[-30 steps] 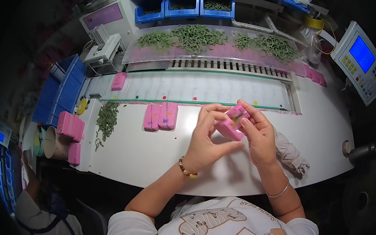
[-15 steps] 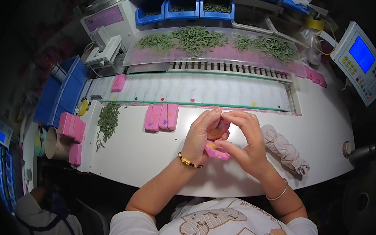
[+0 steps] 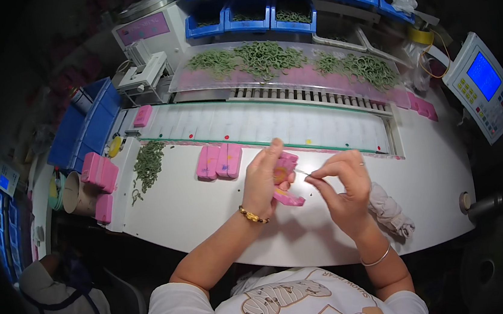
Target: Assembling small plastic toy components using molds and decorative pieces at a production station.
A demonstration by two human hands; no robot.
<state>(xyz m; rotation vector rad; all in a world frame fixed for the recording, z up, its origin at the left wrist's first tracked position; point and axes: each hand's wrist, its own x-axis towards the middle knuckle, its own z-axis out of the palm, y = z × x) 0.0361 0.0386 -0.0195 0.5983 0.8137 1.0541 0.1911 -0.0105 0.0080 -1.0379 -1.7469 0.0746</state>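
Observation:
My left hand [image 3: 260,183] is closed round a pink rubber mould [image 3: 286,161], which is spread apart into two halves above the white table. A yellow mark shows on the mould's inner face. Just to the right, my right hand [image 3: 346,187] pinches a thin, dark strand-like piece [image 3: 302,172] between thumb and forefinger. This piece points toward the mould; I cannot make out what it is, or whether it touches the mould. Left of my hands, two pink mould blocks [image 3: 219,161] rest side by side on the table.
Behind my hands runs a white conveyor belt [image 3: 248,121] carrying a pink block [image 3: 143,116]. Green ring-shaped pieces [image 3: 266,57] heap on a shelf beyond it, below blue bins [image 3: 294,16]. A green pile [image 3: 149,161] lies left, a cloth [image 3: 391,209] right, a control panel [image 3: 483,77] farther right.
My right hand has drawn away to the right from the mould, with the thin piece in its fingertips. The mould halves show more openly. The belt has carried its pink block leftward.

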